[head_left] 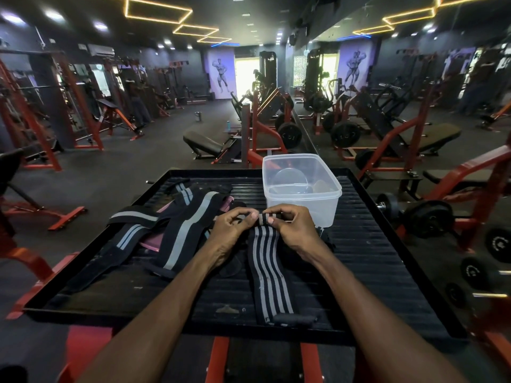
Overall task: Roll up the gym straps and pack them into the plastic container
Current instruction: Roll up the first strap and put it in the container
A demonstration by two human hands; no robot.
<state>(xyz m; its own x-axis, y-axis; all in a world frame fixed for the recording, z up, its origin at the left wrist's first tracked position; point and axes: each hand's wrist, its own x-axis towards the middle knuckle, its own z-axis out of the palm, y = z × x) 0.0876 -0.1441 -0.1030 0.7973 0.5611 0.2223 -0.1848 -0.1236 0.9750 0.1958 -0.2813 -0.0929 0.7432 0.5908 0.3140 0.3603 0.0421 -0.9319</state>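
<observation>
A black strap with several grey stripes (269, 275) lies lengthwise on the black ribbed platform (373, 258), its near end by the front edge. My left hand (235, 228) and my right hand (290, 225) both pinch its far end, which is curled over into a small roll. Just beyond my hands stands a clear plastic container (301, 186), open on top, with no straps inside. To the left lies a loose pile of black straps with grey and blue stripes (177, 222), over something pink (152, 241).
The platform has a raised rim and sits on a red frame (218, 360). Dumbbells (425, 217) and weight plates lie on the floor to the right. Red and black gym machines and benches fill the room beyond, with a mirror wall at right.
</observation>
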